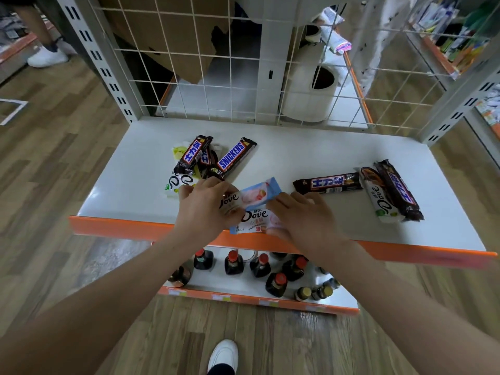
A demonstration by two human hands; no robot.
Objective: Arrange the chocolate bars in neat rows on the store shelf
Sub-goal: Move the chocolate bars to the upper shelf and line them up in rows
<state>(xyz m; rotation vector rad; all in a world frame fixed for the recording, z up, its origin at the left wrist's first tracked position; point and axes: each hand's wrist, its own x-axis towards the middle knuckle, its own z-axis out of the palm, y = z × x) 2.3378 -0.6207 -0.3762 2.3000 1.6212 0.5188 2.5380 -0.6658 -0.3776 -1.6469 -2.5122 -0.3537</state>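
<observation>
I look down on the white shelf (311,155) first, because it is the biggest thing here. It has an orange front edge and a wire grid at the back. The bars lie on it in messy bunches, so the neat rows are not made yet, I think.

At the back left is a pile (205,158) of dark Snickers bars on top of pale Dove bars. They cross each other and point every which way, mostly up and to the right.

On the right is a small group (389,190): a dark bar and a white Dove bar lie side by side, slanting from the back toward the front right. One more dark Snickers bar (327,183) lies almost sideways, its long side running left to right, touching that group at its right end.

Near the front edge are two pink and blue Dove bars. My left hand (205,209) grips the upper Dove bar (257,194) at its left end, fingers curled round it. It tilts up toward the right. I guess I hold it by the end so I can swing it straight.

My right hand (303,220) pinches the right end of the lower Dove bar (253,221), which lies almost flat, left to right, just by the shelf edge.
</observation>
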